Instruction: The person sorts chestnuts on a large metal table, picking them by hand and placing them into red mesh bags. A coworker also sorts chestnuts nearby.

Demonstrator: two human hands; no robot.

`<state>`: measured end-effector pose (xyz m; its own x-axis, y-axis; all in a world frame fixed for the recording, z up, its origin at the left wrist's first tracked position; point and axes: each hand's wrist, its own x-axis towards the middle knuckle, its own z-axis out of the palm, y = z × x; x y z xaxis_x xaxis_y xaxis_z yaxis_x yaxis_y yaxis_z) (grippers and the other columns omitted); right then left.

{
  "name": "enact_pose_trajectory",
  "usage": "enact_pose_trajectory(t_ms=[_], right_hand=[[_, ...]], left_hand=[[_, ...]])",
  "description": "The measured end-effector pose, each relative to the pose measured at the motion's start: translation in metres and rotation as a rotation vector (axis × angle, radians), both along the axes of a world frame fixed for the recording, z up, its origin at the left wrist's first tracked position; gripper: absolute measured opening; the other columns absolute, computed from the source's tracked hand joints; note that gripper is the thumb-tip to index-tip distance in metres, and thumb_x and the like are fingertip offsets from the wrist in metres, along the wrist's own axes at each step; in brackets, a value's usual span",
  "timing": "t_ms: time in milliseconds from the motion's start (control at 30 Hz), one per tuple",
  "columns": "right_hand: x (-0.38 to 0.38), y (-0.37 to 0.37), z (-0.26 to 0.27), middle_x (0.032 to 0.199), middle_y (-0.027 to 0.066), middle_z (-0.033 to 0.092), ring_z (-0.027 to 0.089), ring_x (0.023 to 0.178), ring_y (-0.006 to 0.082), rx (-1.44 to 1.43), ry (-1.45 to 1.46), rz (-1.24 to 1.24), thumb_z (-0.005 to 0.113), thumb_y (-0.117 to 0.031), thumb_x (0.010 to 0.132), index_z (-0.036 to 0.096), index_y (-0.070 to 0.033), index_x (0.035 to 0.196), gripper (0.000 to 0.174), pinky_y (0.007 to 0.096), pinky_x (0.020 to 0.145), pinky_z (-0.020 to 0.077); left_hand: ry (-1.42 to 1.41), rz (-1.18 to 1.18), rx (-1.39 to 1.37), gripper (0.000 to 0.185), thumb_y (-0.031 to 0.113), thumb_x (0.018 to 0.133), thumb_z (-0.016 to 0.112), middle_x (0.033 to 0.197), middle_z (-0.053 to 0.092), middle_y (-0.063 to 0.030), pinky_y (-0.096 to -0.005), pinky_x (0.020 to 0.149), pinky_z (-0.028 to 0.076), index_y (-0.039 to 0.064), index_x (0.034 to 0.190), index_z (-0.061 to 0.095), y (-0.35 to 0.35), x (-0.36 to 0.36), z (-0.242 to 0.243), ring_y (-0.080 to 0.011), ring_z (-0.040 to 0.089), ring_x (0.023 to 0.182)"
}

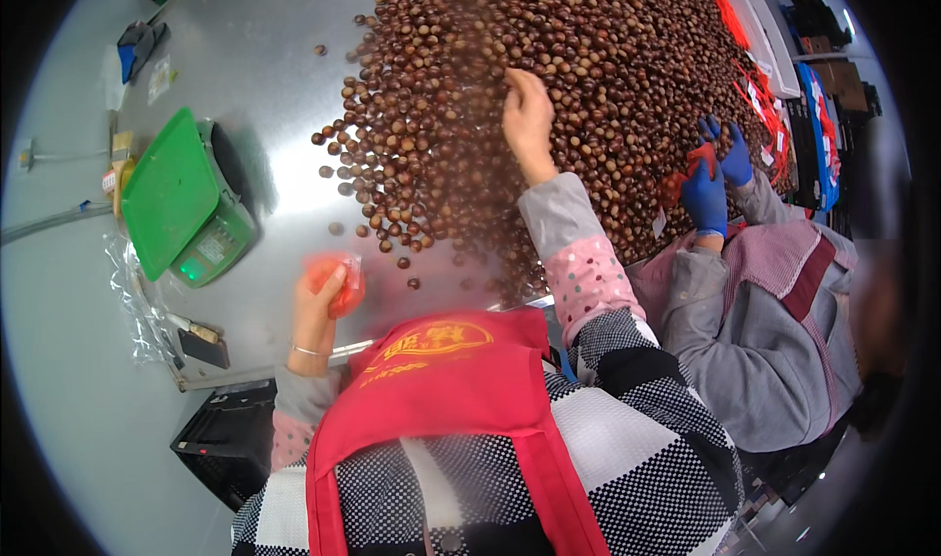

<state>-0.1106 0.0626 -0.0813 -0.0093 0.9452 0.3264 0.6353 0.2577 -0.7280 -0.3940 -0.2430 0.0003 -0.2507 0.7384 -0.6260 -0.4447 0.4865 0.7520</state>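
Observation:
A wide heap of glossy brown nuts point(625, 63), probably chestnuts, spreads over a metal table point(242, 34). My left hand point(317, 302) is closed around a small orange-red mesh bag point(344, 291) with a pale label, near the table's front edge. Over the heap, my right hand point(529, 111) reaches out with its fingers curled. Whether it holds a nut cannot be made out. To the left stands a digital scale point(213, 251) with a green pan point(173, 192); its display glows green.
At the right, a co-worker's blue-gloved hands point(706, 195) hold a red mesh bag point(673, 188). Labelled red mesh bags point(768, 126) and a white foam box point(757, 37) line the far right edge. A brush point(121, 151), a knife point(192, 328) and a black crate point(228, 438) are at left.

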Motion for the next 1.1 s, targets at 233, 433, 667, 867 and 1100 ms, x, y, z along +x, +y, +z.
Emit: enact_pose_trajectory(t_ms=[233,433,667,867,1100], right_hand=[[0.015,0.013,0.003,0.124,0.0158,0.065,0.063,0.113,0.0353,0.021,-0.044,-0.101,0.07,0.001,0.09,0.07,0.003,0.119,0.029,0.0418,0.097,0.0523],[0.011,0.02,0.002,0.127,0.015,0.057,0.054,0.123,0.0343,0.036,-0.268,-0.069,0.082,-0.018,0.088,0.069,0.0,0.121,0.04,0.0433,0.105,0.0466],[-0.003,0.019,0.008,0.121,0.0132,0.055,0.052,0.117,0.0334,0.016,-0.375,-0.114,0.087,-0.021,0.083,0.07,-0.003,0.11,0.037,0.0444,0.103,0.0419],[-0.007,0.019,0.005,0.119,0.0096,0.058,0.052,0.116,0.0308,0.077,-0.336,-0.133,0.086,-0.019,0.084,0.074,-0.004,0.102,0.027,0.0416,0.102,0.0411],[0.012,0.005,0.018,0.118,0.0022,0.063,0.061,0.1,0.014,-0.167,0.387,-0.098,0.08,-0.018,0.096,0.073,-0.002,0.116,0.027,0.0299,0.088,0.0494]], left_hand=[[-0.079,0.025,0.009,0.014,0.015,0.106,0.066,0.081,0.067,-0.0035,-0.0235,0.05,0.032,0.001,0.107,0.069,-0.002,-0.004,-0.012,-0.0052,0.043,0.053],[-0.087,0.064,-0.02,0.013,0.015,0.106,0.066,0.079,0.066,-0.0018,-0.0232,0.05,0.032,0.003,0.106,0.069,0.008,0.005,-0.012,-0.0056,0.044,0.055],[-0.106,0.028,-0.011,0.012,0.015,0.104,0.068,0.078,0.065,0.0004,-0.0233,0.05,0.032,0.003,0.106,0.07,0.006,0.004,-0.017,-0.0057,0.047,0.056],[-0.064,0.043,-0.047,0.015,0.017,0.104,0.069,0.085,0.069,-0.0015,-0.0224,0.055,0.041,0.003,0.109,0.071,0.01,0.009,-0.012,-0.0075,0.057,0.065],[-0.072,0.018,-0.037,0.016,0.017,0.103,0.07,0.09,0.071,-0.0018,-0.0229,0.062,0.048,0.003,0.111,0.071,0.004,0.002,-0.019,-0.0095,0.064,0.073]])
